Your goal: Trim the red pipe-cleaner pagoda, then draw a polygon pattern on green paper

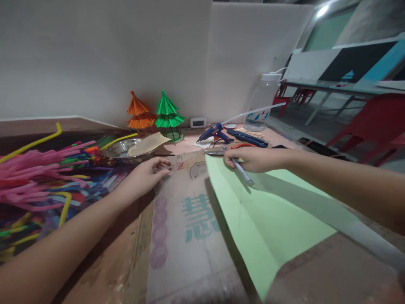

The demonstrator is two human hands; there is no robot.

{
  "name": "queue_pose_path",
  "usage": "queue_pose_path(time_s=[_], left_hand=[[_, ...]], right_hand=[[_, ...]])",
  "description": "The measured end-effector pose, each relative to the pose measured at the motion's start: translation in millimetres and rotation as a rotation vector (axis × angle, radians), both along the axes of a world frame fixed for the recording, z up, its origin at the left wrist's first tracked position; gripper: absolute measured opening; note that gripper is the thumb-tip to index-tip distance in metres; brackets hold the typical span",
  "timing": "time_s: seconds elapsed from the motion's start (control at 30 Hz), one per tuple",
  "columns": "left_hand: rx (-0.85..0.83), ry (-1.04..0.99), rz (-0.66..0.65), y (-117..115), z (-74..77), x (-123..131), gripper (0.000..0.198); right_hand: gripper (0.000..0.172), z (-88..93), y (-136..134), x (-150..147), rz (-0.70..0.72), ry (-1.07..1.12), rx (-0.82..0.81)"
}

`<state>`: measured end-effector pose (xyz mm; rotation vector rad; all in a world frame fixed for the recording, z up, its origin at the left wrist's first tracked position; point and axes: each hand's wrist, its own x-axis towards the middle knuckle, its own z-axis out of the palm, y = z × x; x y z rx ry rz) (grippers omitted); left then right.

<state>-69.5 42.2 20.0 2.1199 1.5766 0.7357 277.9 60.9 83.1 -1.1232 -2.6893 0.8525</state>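
Observation:
My left hand (148, 175) is at the far left edge of a printed cardboard sheet (177, 261), thumb and fingers pinched on a clear plastic set square (198, 170) with a protractor scale. The set square's outline is faint against the cardboard. My right hand (242, 158) is closed around a grey pen (243, 172), its lower end pointing down over a light green paper sheet (272, 228). Creased and raised at its near side, the paper lies on the right of the cardboard. Beside the right hand are scissors (215, 153) with orange handles, partly covered by it.
Colourful pipe cleaners (41, 173) fill the left side. A metal bowl (117, 151), orange (138, 112) and green (169, 110) tree models, a small digital clock (198, 123), a blue glue gun (215, 133), a dark-blue tool (247, 138) and a clear bottle (261, 101) line the back.

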Motion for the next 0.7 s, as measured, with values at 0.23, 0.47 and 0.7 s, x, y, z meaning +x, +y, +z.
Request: queue_pose_path(time_s=[0.23,0.47,0.7], left_hand=[[0.236,0.214,-0.06,-7,-10.4,6,0.039],[0.284,0.346,-0.173,-13,5.6,37,0.04],[0.175,0.446,-0.257,16,16.7,71,0.041]], right_hand=[[0.012,-47.8,-8,-26,-0.044,0.109,0.086],[0.007,-69.9,-9,-27,-0.198,0.177,0.281],[0.023,-63.5,-15,-21,-0.255,0.048,0.405]])
